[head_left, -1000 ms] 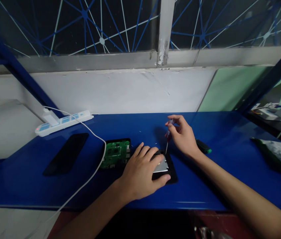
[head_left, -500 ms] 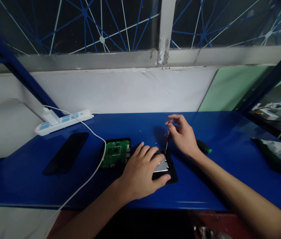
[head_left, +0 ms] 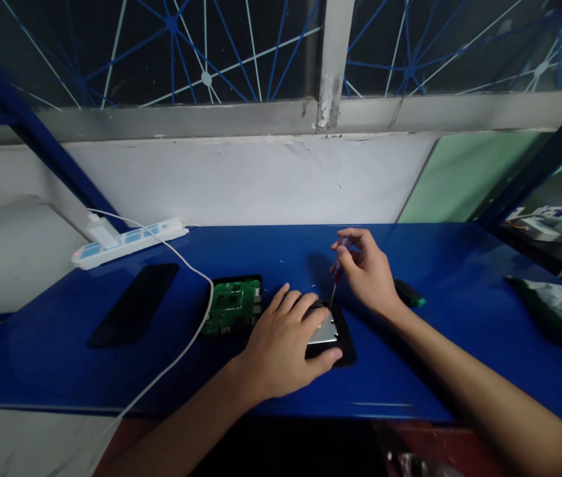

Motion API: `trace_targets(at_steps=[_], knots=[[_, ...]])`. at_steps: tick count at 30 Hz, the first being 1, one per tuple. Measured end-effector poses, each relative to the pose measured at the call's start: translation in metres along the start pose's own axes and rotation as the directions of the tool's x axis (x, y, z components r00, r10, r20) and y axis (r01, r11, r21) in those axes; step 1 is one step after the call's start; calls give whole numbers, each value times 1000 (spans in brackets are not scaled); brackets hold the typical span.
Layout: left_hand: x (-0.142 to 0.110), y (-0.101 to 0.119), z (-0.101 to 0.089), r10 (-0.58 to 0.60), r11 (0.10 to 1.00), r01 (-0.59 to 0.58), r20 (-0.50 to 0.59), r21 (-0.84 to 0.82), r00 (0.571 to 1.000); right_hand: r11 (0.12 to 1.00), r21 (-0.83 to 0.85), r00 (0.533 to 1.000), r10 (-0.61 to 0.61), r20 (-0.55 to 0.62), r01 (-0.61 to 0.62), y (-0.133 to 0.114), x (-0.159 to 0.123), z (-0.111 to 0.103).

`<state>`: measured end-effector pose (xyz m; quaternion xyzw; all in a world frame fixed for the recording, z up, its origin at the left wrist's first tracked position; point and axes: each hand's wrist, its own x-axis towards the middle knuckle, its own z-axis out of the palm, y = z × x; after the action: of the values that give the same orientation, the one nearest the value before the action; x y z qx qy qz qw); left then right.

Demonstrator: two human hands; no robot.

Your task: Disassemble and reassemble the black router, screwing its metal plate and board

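Note:
My left hand (head_left: 285,341) lies across a small black case with a silver plate inside (head_left: 328,333) on the blue bench (head_left: 435,351), fingers flat over it and thumb at its near edge. My right hand (head_left: 368,270) is pinched round a thin screwdriver with a red handle (head_left: 335,271), held upright with its tip at the far edge of the case. Just left of the case lies a green circuit board in a black tray (head_left: 232,306).
A white power strip (head_left: 129,243) sits at the back left, its white cable (head_left: 181,344) running off the front edge. A black phone (head_left: 134,313) lies at the left. A dark green-tipped tool (head_left: 409,293) lies behind my right wrist. A crumpled bag (head_left: 557,311) is at the right.

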<state>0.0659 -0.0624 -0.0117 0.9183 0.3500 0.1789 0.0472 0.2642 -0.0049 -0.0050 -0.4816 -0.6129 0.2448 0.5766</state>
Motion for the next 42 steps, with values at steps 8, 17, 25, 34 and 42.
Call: trace_targets(at_steps=[8,17,25,34,42], knots=[[0,-1,1,0,1000,0,-9,-5,1000,999,11,999,-38,1,38,-1,-1,0],[0,-1,1,5,1000,-5,-15,-15,1000,999,11,999,-48,1,48,-2,-2,0],[-1,1,1,1,1000,-2,-27,-9,1000,996,70,998,-52,19,50,-4,-3,1],[-1,0,2,-8,1000,8,-40,-13,999,988,55,987,-145,67,141,-8,-8,0],[-1,0,4,5,1000,-5,-101,-1,995,921,-73,916,-367,161,382,-18,-19,-1]])
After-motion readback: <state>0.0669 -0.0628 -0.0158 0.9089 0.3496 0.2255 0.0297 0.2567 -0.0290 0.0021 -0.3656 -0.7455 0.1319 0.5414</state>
